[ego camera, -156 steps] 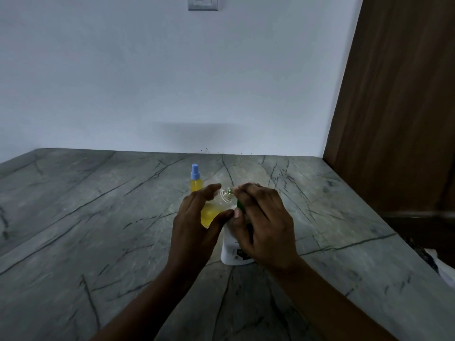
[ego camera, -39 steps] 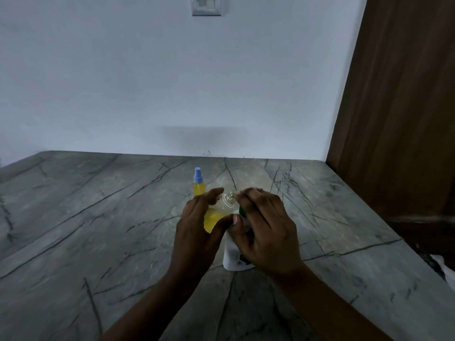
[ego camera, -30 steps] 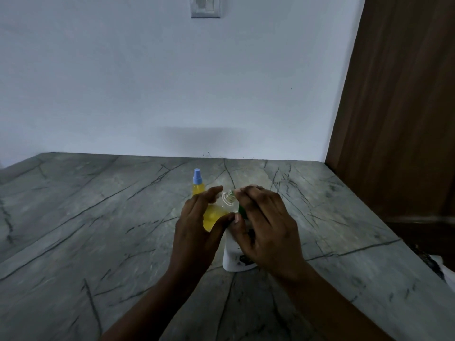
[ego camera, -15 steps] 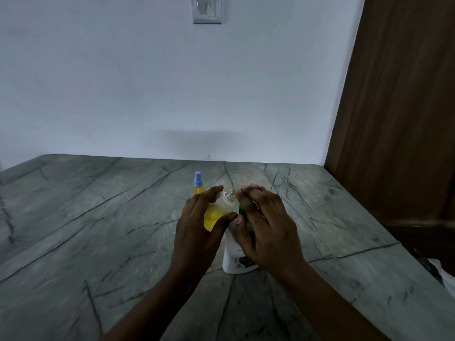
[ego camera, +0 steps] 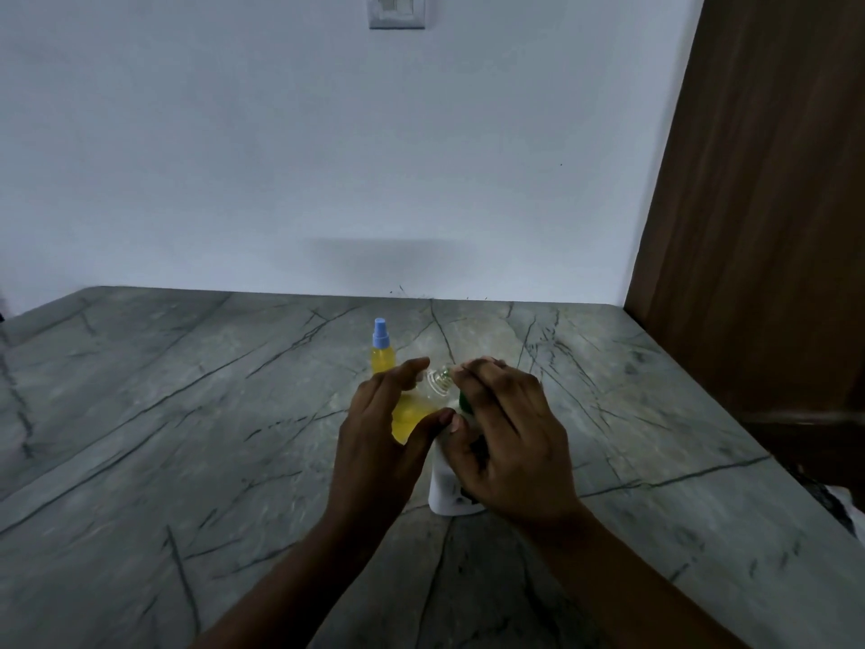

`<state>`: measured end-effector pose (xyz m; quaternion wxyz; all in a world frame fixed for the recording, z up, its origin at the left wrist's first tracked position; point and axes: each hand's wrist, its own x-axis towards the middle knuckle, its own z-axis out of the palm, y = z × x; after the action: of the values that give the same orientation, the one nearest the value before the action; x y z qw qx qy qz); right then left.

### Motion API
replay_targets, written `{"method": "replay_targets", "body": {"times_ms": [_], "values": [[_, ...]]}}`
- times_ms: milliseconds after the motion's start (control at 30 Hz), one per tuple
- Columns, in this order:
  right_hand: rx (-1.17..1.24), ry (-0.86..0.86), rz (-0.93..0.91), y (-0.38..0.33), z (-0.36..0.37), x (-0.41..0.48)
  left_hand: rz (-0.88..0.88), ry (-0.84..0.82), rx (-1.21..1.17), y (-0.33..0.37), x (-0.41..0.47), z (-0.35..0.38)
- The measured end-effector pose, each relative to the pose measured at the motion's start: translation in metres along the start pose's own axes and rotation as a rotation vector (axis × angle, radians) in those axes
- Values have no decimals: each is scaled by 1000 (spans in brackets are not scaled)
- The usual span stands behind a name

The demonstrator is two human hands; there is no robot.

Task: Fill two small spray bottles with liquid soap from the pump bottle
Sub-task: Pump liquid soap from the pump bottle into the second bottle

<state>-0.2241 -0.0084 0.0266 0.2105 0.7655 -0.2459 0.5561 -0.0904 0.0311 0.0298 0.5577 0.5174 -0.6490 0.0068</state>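
Near the middle of the surface, the left hand grips an open bottle, with fingers and thumb curled round it. The bottle is tilted so its bare neck leans right toward the green head of the pump bottle. I judge the tilt is meant to let the soap run straight in. The right hand lies over the pump head, fingers bent down across it and thumb against the white body, placed to press while steadying it. Yellow soap sits in the lower part of the open bottle. Just on the far side of the left hand, a capped bottle stands upright and yellow, apparently filled and set aside. Counted: two small spray bottles, one pump bottle, two hands.
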Motion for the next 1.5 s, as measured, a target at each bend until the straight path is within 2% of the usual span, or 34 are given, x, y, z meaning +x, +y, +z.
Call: {"method": "replay_targets", "body": {"times_ms": [800,1300,1500], "values": [[-47,-66,23,2,-7,12,10,23,-4,4,4,-1],[-10,2,3,0,1,-1,15,9,-11,-5,-1,1],[-30,-24,-24,3,-3,4,24,25,-6,-4,1,1]]}}
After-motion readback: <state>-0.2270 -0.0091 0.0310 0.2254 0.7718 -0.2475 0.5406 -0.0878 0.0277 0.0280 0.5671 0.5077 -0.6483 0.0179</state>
